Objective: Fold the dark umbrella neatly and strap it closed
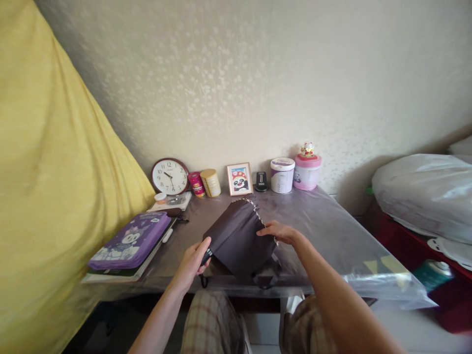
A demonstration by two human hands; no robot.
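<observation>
Room in a home
A clock [170,177] and framed panda picture [240,180] line the tabletop's [332,228] back edge; yellow cloth [66,172] hangs beside its left edge.

Umbrella [236,241] over near side of table [324,236], before the person. From there: frame [240,180] at 12 o'clock, two tins [211,184] at 11, clock [170,176] left of them — all near wall [243,98]. Tubs [282,177] at 1, figurine [307,149] atop the right one. Case [131,242] at 9, on books [121,275], curtain [55,172] beyond. Bag [424,194] between 2 and 3 — off table.
</observation>
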